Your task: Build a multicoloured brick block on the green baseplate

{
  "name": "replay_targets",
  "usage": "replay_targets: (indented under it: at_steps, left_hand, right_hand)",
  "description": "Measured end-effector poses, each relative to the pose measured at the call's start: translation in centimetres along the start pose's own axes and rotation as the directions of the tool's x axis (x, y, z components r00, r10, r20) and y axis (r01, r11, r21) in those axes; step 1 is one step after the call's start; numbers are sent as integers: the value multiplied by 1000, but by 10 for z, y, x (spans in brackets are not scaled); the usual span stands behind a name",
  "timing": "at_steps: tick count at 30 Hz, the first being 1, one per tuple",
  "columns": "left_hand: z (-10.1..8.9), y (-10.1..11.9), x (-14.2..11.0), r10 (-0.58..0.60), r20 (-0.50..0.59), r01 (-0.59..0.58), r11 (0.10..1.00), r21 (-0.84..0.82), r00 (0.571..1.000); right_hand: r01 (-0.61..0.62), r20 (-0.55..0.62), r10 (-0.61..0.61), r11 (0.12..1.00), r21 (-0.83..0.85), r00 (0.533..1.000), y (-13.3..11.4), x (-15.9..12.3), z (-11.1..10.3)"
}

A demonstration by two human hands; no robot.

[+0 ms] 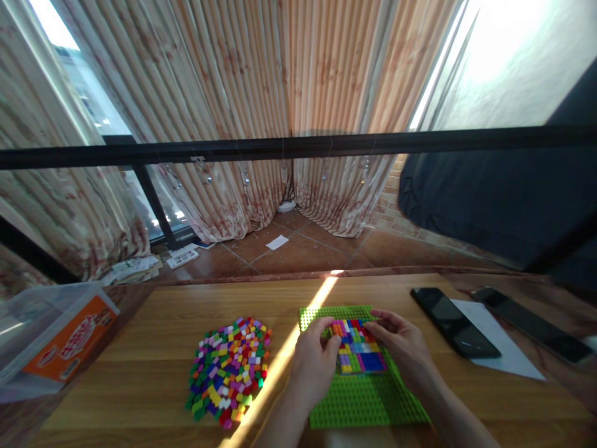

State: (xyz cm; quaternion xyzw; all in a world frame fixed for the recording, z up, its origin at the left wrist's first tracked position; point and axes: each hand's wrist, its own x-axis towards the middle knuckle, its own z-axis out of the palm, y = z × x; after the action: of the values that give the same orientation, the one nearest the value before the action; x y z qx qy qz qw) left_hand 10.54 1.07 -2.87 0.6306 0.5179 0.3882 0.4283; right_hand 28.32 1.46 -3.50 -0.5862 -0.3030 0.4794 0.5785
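Baseplate (368, 401), one, lies under one block panel (358, 347); our left hand (313, 361) and right hand (405, 348) curl narrowly there, grip unclear; one tub (44, 305), label (69, 339) blurred.

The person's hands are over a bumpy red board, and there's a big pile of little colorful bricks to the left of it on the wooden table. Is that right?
Almost! The bumpy board is green, not red, as the head view shows. The left hand and right hand are over it, and the pile of bricks is to its left on the wooden table.
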Motion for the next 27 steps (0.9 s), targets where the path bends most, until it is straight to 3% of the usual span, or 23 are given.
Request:
replay_targets:
  at_steps: [5,11,16,19,22,24,27]
  left_hand:
    - [1,-1,0,3,-11,-3,1000,-9,1000]
    - [-3,2,-1,-16,-14,16,999,49,1000]
    - [-14,0,3,-14,-68,15,1000,20,998]
    - [-24,-7,10,-49,-173,38,997,-67,984]
    - [-42,-12,18,-73,-271,21,981,-192,960]
    - [-56,-14,22,-69,-304,-12,967,-256,950]
    - [-79,-14,24,-70,-403,-60,952,-302,913]
  right_hand:
    - [0,-13,0,1000,5,1000,-3,-3,0]
    - [105,-163,-107,994,-19,981,-5,-3,-7]
    - [204,-115,-214,975,-92,970,-6,-8,-1]
    - [299,-38,-311,936,-185,950,-5,-19,6]
    - [433,83,-435,822,-370,897,1,-38,14]
    - [548,242,-495,696,-464,834,8,-55,23]
    - [759,548,-529,513,-401,648,21,-78,41]
